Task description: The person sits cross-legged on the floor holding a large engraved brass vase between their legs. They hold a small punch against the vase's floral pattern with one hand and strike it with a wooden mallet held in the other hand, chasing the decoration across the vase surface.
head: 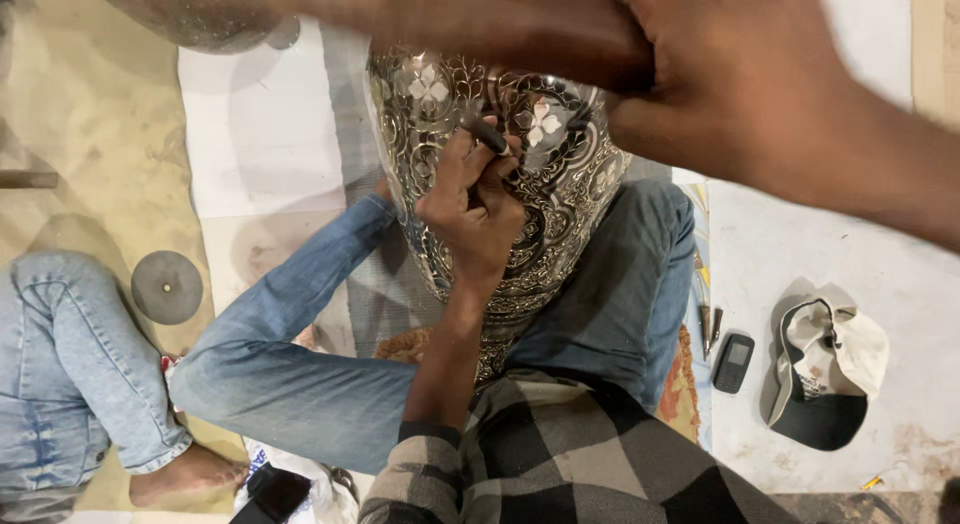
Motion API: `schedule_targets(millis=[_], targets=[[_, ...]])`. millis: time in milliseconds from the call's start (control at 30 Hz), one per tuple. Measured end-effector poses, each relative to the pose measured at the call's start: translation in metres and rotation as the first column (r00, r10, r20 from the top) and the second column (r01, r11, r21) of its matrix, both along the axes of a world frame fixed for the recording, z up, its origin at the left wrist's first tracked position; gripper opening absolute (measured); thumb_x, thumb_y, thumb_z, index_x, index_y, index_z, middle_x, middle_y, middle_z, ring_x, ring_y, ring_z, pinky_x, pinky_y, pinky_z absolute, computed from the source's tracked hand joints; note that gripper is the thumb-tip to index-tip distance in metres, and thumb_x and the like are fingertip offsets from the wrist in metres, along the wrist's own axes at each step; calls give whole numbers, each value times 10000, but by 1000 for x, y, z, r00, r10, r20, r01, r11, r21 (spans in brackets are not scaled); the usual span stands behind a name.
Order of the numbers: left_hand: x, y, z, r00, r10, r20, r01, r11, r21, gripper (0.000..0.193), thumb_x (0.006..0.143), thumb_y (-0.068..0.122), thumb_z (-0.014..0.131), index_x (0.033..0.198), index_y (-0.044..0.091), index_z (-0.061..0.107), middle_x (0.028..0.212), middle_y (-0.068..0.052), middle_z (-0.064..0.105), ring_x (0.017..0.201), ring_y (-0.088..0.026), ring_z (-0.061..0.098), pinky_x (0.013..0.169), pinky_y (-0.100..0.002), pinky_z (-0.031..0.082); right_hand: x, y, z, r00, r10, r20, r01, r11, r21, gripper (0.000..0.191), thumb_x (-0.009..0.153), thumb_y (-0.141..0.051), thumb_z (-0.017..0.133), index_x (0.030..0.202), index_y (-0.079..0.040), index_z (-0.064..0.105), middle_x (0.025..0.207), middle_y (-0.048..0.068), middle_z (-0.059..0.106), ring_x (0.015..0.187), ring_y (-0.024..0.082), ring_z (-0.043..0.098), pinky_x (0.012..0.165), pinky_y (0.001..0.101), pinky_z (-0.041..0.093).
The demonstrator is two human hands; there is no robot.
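Observation:
A large silver metal vase [560, 214] with dense engraved floral patterns lies tilted across my lap, between my jeans-clad legs. My left hand [470, 219] presses a short dark engraving tool [487, 136] against the vase's upper side. My right hand [740, 84] reaches in from the right, close to the camera and blurred, and grips the vase's far end. The vase's top edge is hidden under that hand.
Another person's jeans-clad leg [60, 374] and bare foot [185, 476] are at the left. A grey disc [167, 287] lies on the floor, and a second metal vessel [205, 24] stands at the top left. To the right lie a small phone [733, 362], thin tools [708, 324] and a cap [825, 374].

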State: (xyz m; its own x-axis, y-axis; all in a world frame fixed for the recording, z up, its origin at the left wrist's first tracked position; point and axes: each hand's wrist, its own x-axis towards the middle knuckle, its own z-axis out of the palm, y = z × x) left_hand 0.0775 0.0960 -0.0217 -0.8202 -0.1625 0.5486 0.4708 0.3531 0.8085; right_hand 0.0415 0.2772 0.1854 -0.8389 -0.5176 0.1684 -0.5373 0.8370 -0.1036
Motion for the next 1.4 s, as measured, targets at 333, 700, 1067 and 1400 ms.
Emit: schedule_targets(millis=[333,700,1067,1400], targets=[[-12,-25,-4,941,-309,138,171,787,593,323,975,-76,623,1278,37,616,1029,-140,769,857,-210,795,742,-304,702,10,48,-79,973,-118,198,180,925,-334,331,803,-119,865,1037,-7,659,787,138,656,672,274,653,584,413,512],[-20,-31,2,943,-328,62,333,929,-160,368,1032,-78,574,1358,86,616,1104,-87,795,908,-167,823,762,-251,681,87,75,-209,830,-11,557,523,361,-772,295,852,-106,864,1030,-4,652,792,26,672,679,110,638,629,257,527],[-23,-21,-2,955,-293,-35,275,927,-255,262,1084,-49,499,1321,17,589,1035,-128,790,895,-205,826,673,-253,707,28,75,-106,969,114,218,96,640,-762,214,949,-49,812,1032,28,632,906,104,668,762,163,655,694,274,528],[-20,-20,9,957,-288,-18,274,925,-264,199,1051,-39,593,1249,-25,609,997,-118,791,840,-201,820,647,-253,669,16,63,-58,973,-81,215,103,990,-95,366,660,-120,791,959,-32,600,712,180,642,674,384,665,614,499,511]])
